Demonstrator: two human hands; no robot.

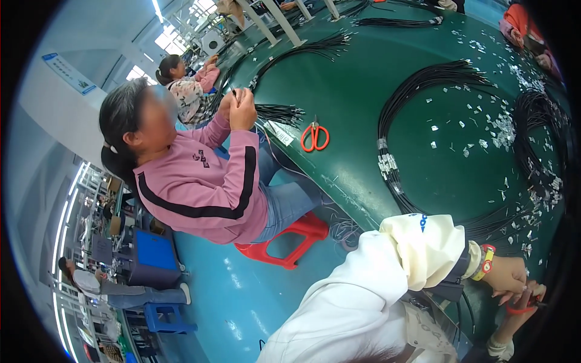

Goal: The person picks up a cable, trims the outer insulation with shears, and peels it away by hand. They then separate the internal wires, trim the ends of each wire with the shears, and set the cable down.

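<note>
My left hand (507, 275), with a yellow and red band at its wrist, is at the lower right over the green table. Its fingers are closed in a pinch; what they hold is too small to make out. Right against it is my right hand (525, 300), closed around small scissors with red handles (518, 311). The blades are hard to see. Close by lie black cables (493, 225), and a thick bundle of black cables (537, 130) with silvery ends curves along the right side.
Another cable bundle (393, 115) curves across the green table (348, 109). White scraps (501, 130) are strewn at right. Red-handled scissors (315, 138) lie near a co-worker in pink (200, 175), seated on a red stool (290, 245), both hands raised around a thin dark piece.
</note>
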